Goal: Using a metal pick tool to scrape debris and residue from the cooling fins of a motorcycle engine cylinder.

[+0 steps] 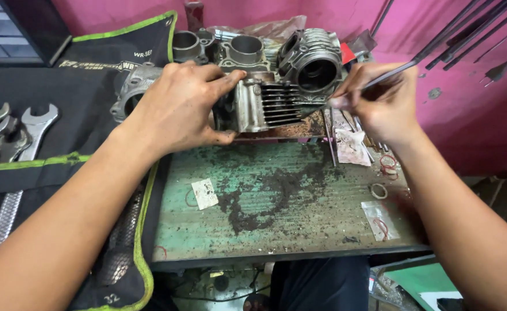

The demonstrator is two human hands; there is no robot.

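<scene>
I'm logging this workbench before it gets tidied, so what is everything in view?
finned engine cylinder: one, grey metal, back of the bench, clasped by the left hand.
thin metal tool: one, dark grey, its tip at the fins.
other engine parts: several, grey, behind the cylinder.
workbench top: one, worn green, strewn with dark grit.
spanners: several, silver, in a black roll at left.
rubber rings: a few, red and pale, right side of the bench.
small plastic bags: two, clear, right side.
left hand: grip closed on the cylinder.
right hand: grip closed on the tool.
</scene>
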